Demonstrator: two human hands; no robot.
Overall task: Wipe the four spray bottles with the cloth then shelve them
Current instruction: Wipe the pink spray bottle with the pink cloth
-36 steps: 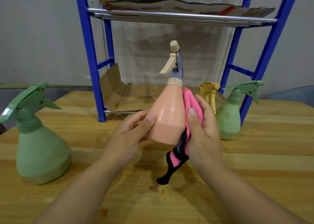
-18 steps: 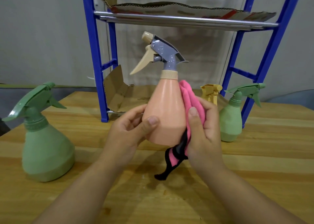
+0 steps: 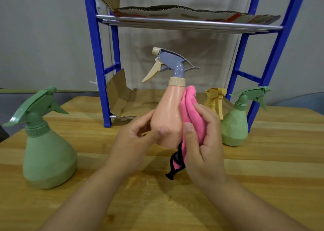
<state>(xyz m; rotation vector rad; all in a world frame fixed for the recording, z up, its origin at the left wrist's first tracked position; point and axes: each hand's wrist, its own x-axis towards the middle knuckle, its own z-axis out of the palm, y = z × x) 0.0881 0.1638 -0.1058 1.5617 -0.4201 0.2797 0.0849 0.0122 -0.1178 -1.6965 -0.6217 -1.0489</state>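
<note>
A blue rack [image 3: 273,59] stands at the back of the wooden surface [image 3: 263,169]. Green bottles [image 3: 47,148] [image 3: 235,123] flank open room. Centred, the left hand [image 3: 138,139] grips a peach bottle [image 3: 168,118] off the surface; right hand [image 3: 201,143] fingers [image 3: 206,111] press a pink cloth [image 3: 192,118] against it. A yellow sprayer [image 3: 214,99] peeks behind.

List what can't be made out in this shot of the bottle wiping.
- Yellow spray bottle, head view: body hidden behind the right hand and pink cloth.
- Peach bottle: base covered by the left hand.
- Blue shelf rack: top cut off by the frame edge.
</note>
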